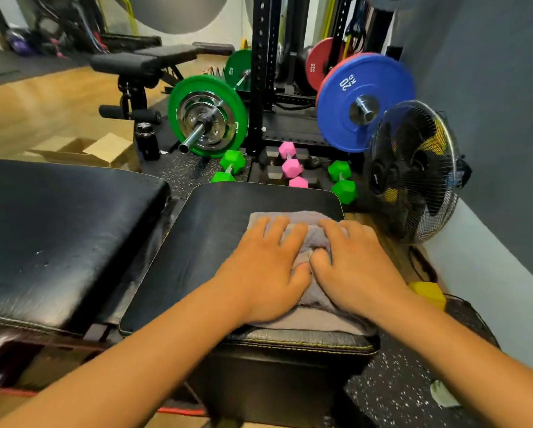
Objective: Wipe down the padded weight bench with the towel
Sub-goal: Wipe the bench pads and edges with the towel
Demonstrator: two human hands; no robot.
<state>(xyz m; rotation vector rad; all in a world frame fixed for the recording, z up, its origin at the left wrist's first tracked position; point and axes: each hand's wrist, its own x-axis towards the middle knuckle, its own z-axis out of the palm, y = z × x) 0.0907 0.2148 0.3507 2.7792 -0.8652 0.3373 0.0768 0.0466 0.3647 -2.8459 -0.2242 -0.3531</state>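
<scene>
My fingers (276, 234) lie flat and spread out, not curled round anything. My left hand (266, 273) and my right hand (359, 270) press down side by side on the grey towel (289, 216). The towel lies on the black padded table (197, 242), and the table's edge is just right of the towel. If I push more that way, I think the towel could slide off. It is bunched up under my palms, so it might miss spots. The big pad (58, 230) left of the towel has small shiny spots, and I could forget it. The fan (413, 171) stands to the right of the towel, and I might bump it.
</scene>
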